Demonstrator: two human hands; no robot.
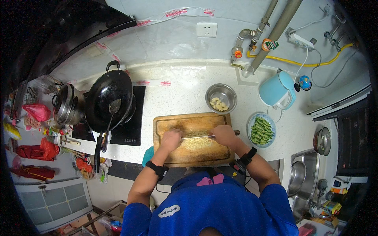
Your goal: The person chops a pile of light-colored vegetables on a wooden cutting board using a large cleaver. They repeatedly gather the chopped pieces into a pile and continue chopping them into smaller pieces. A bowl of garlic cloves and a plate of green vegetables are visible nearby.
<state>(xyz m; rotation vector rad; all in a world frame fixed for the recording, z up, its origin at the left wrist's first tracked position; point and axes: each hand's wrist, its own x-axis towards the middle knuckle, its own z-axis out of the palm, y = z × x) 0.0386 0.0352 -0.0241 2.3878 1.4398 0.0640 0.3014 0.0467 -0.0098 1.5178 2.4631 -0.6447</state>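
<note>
A kitchen knife point(195, 137) lies crosswise over a wooden cutting board point(168, 119), its edge down in finely minced garlic point(196, 144). My right hand point(225, 135) grips the knife near its handle, whose dark end sticks out past the hand on the right. At the blade's other end, my left hand point(172, 139) has its fingers on the tip; how firmly they hold it is hard to see. Just behind the board stands a steel bowl point(233, 98) with several peeled garlic cloves point(219, 104) in it.
Right of the board are a plate point(249, 125) of sliced green vegetable point(261, 131) and a light-blue electric kettle point(273, 88). On the left, a black wok point(99, 97) with a metal spatula point(113, 107) sits on the cooktop point(128, 132), beside a lidded steel pot point(71, 106). A sink point(310, 165) lies far right.
</note>
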